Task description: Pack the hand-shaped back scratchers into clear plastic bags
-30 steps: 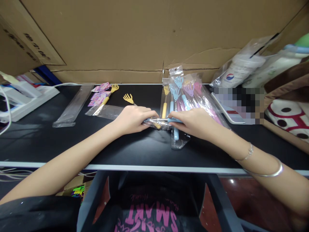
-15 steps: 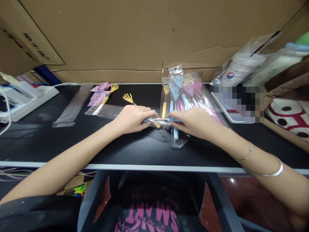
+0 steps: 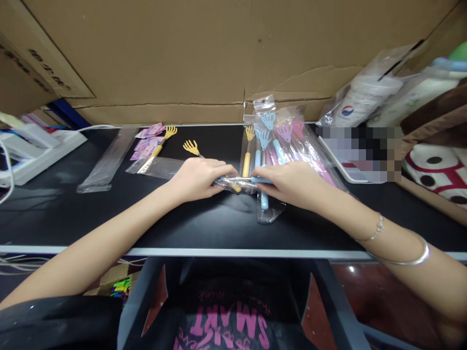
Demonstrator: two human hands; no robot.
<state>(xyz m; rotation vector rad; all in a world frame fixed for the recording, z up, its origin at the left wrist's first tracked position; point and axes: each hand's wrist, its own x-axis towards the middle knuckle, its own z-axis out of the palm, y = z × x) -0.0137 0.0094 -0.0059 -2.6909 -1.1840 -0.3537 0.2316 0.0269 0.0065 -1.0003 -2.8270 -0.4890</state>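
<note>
Head view: left hand [image 3: 197, 178] and right hand [image 3: 292, 182] meet mid-table [image 3: 54, 214], both pinching one clear sleeve [image 3: 237, 183] lying flat between them. Left fingers closed on its left end, right fingers closed on a blue back scratcher [image 3: 260, 180] at the sleeve's right end. Just beyond the right hand, a pile of bagged scratchers [image 3: 280, 138]. Far left: a loose yellow scratcher [image 3: 190, 147], an empty bag [image 3: 105, 160], pink cards [image 3: 148, 141]. Cardboard wall [image 3: 204, 53] at the back.

bagged scratchers [image 3: 277, 141] behind hands [image 3: 248, 181], empty sleeve [image 3: 105, 160] far left on table [image 3: 204, 218]
</note>
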